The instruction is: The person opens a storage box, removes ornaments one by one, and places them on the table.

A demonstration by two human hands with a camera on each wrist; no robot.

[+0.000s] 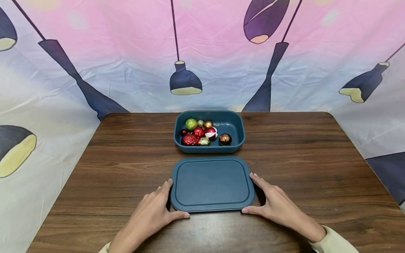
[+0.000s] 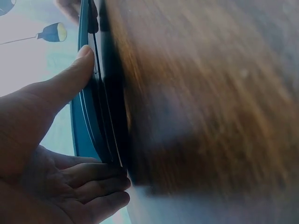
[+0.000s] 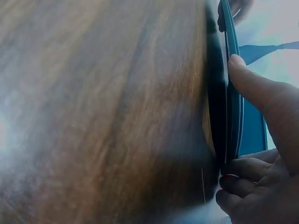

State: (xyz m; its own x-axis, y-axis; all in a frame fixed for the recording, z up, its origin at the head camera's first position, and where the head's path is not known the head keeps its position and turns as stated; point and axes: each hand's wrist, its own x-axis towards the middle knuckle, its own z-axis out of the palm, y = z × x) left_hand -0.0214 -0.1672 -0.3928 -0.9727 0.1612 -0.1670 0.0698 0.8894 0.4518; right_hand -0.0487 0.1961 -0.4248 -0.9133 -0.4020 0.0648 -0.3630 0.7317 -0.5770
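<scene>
A flat blue-grey lid [image 1: 212, 183] with rounded corners lies level in front of the matching box, its top face up. At its left end, my left hand [image 1: 152, 211] holds the corner, thumb along the near edge and fingers at the side. My right hand [image 1: 278, 205] holds the opposite end in the same way. In the left wrist view, the left thumb [image 2: 77, 70] touches the lid's rim [image 2: 88, 112]. The right wrist view has the right thumb [image 3: 250, 79] against the rim [image 3: 232, 116], with a dark gap or shadow between lid and table.
Behind the lid stands an open blue-grey box [image 1: 209, 149] holding several ornament balls, among them a green one [image 1: 191, 124], a red one [image 1: 190, 140] and a red-and-white one [image 1: 211, 133]. Under everything is a brown wooden table [image 1: 300, 151]. A lamp-patterned cloth [image 1: 142, 77] hangs behind.
</scene>
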